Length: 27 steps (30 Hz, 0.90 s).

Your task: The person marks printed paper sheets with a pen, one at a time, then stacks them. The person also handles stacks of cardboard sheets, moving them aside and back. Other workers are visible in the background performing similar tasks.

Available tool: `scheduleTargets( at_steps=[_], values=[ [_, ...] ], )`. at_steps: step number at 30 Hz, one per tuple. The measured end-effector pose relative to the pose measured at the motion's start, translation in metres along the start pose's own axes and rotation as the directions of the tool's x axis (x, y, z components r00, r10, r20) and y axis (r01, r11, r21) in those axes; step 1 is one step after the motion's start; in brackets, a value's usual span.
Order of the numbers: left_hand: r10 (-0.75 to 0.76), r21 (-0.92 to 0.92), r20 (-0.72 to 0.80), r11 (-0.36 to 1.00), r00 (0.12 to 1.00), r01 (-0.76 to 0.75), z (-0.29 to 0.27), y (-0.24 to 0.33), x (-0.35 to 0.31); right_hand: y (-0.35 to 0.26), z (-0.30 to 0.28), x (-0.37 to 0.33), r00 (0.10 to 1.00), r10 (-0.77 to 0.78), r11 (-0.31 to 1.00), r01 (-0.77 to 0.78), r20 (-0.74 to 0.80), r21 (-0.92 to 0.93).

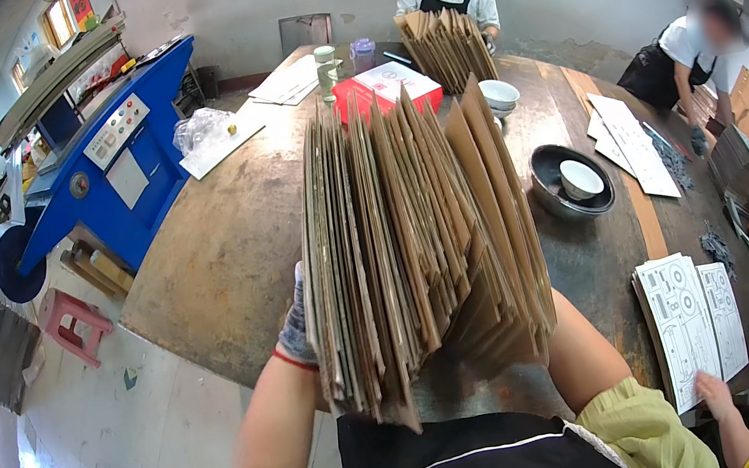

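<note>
A thick bundle of brown cardboard sheets [396,240] stands on edge in front of me, its sheets fanned unevenly and spread wider at the right. My left hand [296,328], in a grey knitted glove with a red cuff, is closed against the bundle's left side; its fingertips are hidden. On the other side my right forearm [583,348] runs up to the bundle's lower right, and the sheets cover that hand. Whether the bundle's lower edge rests on the wooden table [198,255] cannot be seen.
Beyond the bundle are a red box [351,103], a green bottle [327,72] and white bowls [499,95]. A dark basin [552,188] holds a white bowl. Printed sheets [677,301] lie at right. Co-workers stand across and at right. A blue machine [119,149] and pink stool [74,322] are left.
</note>
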State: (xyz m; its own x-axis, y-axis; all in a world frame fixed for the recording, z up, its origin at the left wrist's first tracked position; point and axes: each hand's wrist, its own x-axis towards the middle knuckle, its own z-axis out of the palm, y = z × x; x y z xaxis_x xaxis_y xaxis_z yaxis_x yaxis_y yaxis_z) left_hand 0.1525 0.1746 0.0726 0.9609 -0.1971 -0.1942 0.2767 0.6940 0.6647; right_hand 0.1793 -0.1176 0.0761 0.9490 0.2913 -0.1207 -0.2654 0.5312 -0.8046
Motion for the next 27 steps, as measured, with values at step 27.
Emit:
scheduleTargets(
  at_steps=[27],
  values=[
    [0.056, 0.928, 0.232, -0.31, 0.971, -0.204, 0.058, 0.078, 0.04, -0.057, 0.043, 0.029, 0.991, -0.128, -0.188, 0.015, 0.04, -0.982]
  ],
)
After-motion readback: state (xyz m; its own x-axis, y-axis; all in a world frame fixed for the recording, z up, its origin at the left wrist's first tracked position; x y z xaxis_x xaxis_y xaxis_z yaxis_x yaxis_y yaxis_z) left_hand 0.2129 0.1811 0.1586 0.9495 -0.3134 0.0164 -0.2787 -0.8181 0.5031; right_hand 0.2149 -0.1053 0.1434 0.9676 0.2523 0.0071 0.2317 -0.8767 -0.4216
